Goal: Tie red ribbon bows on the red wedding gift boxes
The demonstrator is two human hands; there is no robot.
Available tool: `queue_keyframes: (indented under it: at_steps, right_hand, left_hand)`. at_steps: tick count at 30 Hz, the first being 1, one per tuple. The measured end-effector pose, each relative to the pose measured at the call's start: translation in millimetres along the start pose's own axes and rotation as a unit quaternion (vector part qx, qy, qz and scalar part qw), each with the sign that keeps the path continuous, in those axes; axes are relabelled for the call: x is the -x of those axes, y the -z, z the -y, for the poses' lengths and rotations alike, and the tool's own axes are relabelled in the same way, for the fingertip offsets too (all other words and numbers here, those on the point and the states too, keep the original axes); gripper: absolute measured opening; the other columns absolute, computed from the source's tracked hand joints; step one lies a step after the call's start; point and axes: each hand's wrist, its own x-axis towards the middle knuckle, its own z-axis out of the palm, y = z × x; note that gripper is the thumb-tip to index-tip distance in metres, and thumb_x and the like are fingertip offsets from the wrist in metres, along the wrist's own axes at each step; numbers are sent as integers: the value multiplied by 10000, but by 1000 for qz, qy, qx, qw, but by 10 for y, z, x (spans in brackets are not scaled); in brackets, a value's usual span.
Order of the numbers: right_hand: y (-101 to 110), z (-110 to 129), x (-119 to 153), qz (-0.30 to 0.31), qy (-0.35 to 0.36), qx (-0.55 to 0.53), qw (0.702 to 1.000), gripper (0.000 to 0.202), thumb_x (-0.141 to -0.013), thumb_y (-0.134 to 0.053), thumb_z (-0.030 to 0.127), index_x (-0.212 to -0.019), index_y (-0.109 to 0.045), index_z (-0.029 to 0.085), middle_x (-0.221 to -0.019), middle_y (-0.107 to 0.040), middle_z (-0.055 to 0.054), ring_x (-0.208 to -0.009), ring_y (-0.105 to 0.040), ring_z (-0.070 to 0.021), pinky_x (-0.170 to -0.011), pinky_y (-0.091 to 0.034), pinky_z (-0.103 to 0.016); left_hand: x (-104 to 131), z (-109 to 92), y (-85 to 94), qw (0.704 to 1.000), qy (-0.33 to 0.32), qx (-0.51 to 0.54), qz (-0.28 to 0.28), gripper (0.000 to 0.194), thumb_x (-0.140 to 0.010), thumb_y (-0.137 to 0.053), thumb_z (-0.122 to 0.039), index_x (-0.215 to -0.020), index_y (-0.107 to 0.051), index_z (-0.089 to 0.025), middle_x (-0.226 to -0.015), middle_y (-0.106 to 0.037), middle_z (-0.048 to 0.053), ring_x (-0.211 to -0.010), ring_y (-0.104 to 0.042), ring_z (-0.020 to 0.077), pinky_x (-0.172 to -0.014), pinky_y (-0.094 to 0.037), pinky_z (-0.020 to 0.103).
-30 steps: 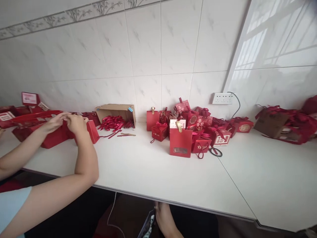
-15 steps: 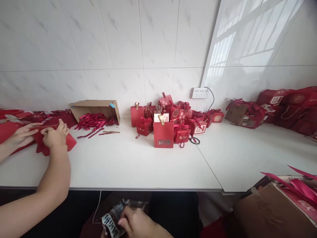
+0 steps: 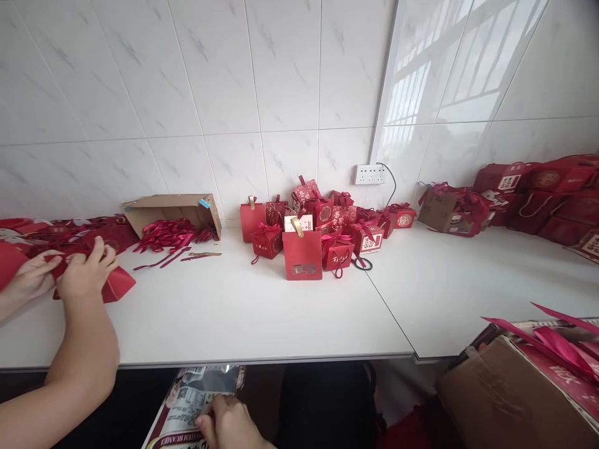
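Note:
Below the table's front edge, my right hand [image 3: 230, 425] is closed at the side of a printed plastic packet [image 3: 187, 402], its thumb and fingers pinched together. The packet has a clear part at the top, a pale text label and dark red lettering upside down near its lower end. My left hand is out of sight. At the far left, a co-worker's two hands [image 3: 87, 274] are at a red folded paper box [image 3: 119, 285] on the white table [image 3: 262, 318]; their fingers partly cover it.
Red gift boxes with ribbons [image 3: 337, 254] and a red bag with a gold handle [image 3: 303, 252] stand mid-table. A cardboard box [image 3: 173, 201] of ribbons lies on its side. Another carton [image 3: 505, 393] is at lower right. A power strip [image 3: 369, 174] is on the wall.
The packet has come further into view and now shows its label side. My right hand has moved left and down with it. The view has shifted slightly; the co-worker still handles the red box.

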Motion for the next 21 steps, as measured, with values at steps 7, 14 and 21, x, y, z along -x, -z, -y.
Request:
queue_keyframes:
  at_steps: [7,14,21]
  right_hand:
    - [38,-53,-21,-10,72,-13,997,259,-856,-504,332,-1016,-611,158,-1006,-670,-124,-918,-653,-283,-772,-533,-381]
    - [-20,-116,-85,-22,193,17,981,270,-861,-503,424,-912,-587,173,-914,-669,-78,-840,-658,-208,-741,-531,-269]
    - [-185,-386,64,-104,260,-16,960,398,-848,-431,580,-853,-560,204,-851,-660,-37,-797,-638,-157,-731,-506,-215]
  left_hand:
    - [-71,14,147,996,-1,65,63,375,-751,-216,138,-747,-555,-23,-969,-564,7,-1054,-601,144,-363,-230,-21]
    - [-106,-34,202,982,87,165,40,374,-760,-271,35,-779,-621,-97,-1009,-590,37,-1027,-600,241,-359,-313,57]
    - [657,107,-8,969,130,203,-52,379,-761,-310,-23,-928,-615,-174,-1065,-593,47,-982,-648,177,-505,-522,195]
